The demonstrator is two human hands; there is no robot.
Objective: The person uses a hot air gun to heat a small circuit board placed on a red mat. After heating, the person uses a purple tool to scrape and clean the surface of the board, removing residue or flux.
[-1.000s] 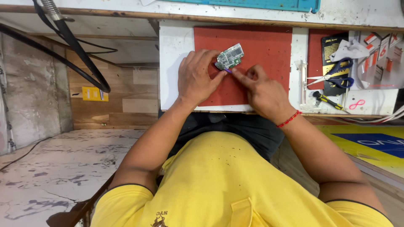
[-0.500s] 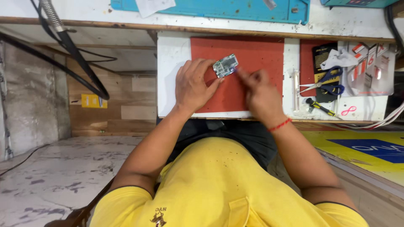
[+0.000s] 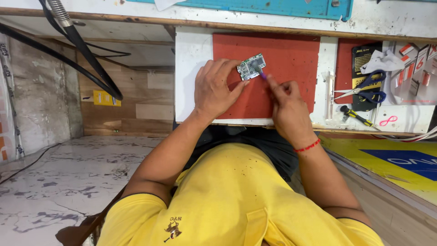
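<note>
Left hand (image 3: 215,89) now grips the circuit board (image 3: 251,67) by its nine-o'clock edge; right hand (image 3: 284,102), pinching a purple tool (image 3: 262,75), has reached it.

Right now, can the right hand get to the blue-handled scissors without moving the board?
Probably yes. The right hand holds a thin tool on the circuit board; the scissors lie uncovered to its right, with only bare red mat and a white strip between.

- My right hand (image 3: 287,105) hides most of the purple tool (image 3: 262,75);
- circuit board (image 3: 251,66) parts too small for me to tell;
- my left hand (image 3: 216,89) covers its near edge.
</note>
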